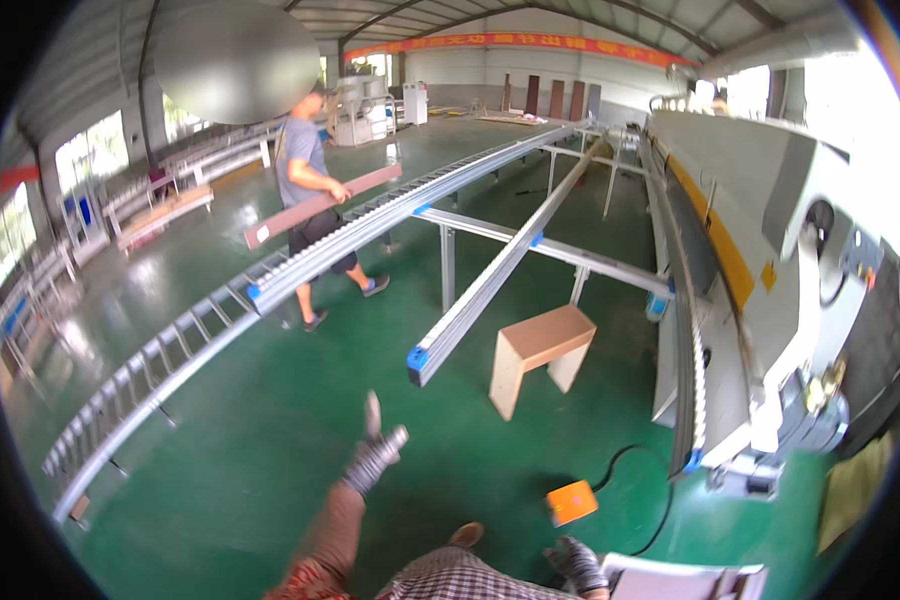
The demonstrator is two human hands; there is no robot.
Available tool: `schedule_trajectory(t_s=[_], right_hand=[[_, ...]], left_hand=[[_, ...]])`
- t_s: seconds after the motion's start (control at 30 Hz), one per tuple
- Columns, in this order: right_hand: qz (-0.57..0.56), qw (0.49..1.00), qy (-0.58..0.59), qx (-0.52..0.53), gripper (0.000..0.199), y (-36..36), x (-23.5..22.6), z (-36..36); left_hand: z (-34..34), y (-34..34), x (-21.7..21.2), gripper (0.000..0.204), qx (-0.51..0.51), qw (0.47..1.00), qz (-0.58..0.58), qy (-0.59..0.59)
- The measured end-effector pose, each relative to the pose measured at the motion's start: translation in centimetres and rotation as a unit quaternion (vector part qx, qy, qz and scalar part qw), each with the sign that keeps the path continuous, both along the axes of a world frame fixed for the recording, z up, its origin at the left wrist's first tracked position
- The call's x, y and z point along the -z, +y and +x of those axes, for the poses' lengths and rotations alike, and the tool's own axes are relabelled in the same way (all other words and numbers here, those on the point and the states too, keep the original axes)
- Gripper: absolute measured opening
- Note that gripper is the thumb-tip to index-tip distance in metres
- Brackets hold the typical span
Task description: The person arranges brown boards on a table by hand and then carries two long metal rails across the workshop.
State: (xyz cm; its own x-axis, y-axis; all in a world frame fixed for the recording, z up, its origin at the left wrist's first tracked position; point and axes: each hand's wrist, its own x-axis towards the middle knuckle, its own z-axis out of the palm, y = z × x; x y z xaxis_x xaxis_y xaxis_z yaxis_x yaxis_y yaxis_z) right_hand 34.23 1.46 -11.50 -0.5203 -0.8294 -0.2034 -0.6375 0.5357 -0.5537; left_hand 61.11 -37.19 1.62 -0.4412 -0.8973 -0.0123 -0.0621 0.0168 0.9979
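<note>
My left hand (375,458), in a grey glove with bare fingertips showing, is held out over the green floor. Its fingers are apart and nothing is in them. The blue-capped end of a long roller rail (417,362) lies beyond it. Low in the picture my right hand (577,566), also gloved, hangs beside a pale flat-topped piece (660,578) at the lower edge. Its fingers look loosely spread, with nothing seen in them; whether it touches that piece I cannot tell. An orange foot pedal (572,503) with a black cable sits on the floor just ahead of it.
A co-worker (308,160) walks at the left, carrying a long brown board (320,205). Roller rails on a metal frame (585,262) stretch away ahead. A small wooden bench (545,338) stands under them. A large white machine (750,190) fills the right; a ladder-like conveyor (160,365) curves along the left.
</note>
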Motion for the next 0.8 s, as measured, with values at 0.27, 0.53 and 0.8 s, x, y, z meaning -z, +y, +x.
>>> schedule_trajectory(t_s=[0.27, 0.53, 0.8], right_hand=[[0.027, 0.988, 0.094, 0.119, 0.060, -5.0, -7.2, -7.9], [0.068, 0.996, -0.057, 0.016, 0.064, -5.9, 1.4, -9.3], [0.136, 0.990, -0.029, 0.031, 0.072, -5.5, -4.4, -15.4]], left_hand=[[-10.8, -24.3, -30.0, 0.060, -0.021, 0.907, -0.368, 0.204], [-21.5, -26.4, -26.0, 0.063, 0.275, 0.848, -0.380, -0.246], [-31.6, -14.6, -27.6, 0.052, 0.632, 0.707, -0.290, -0.127]])
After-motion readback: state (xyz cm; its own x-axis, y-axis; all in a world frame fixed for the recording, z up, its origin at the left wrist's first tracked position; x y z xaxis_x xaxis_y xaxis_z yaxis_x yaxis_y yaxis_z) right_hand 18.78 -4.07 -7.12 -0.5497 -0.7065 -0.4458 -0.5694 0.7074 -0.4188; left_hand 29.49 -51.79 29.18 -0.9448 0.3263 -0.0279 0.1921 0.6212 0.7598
